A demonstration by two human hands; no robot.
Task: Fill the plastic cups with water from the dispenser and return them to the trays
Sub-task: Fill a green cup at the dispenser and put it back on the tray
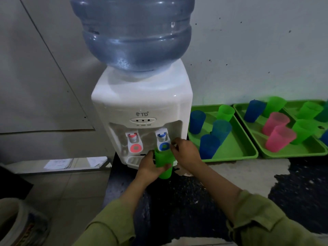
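The translucent green plastic cup [164, 164] sat under the blue-capped tap [163, 141] of the white dispenser [142, 103], wrapped in the grip of the left hand [150, 166]. The right hand [186, 154] pinched the tap. Filling seemed underway; next, a level carry to the green trays [234, 156] at three o'clock.

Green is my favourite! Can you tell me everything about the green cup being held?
The green cup is see-through plastic, wider at its open rim. It is held about upright, rim up, just under the blue tap of the white dispenser. The left hand grips its side; the right hand is by its rim. Water inside cannot be seen.
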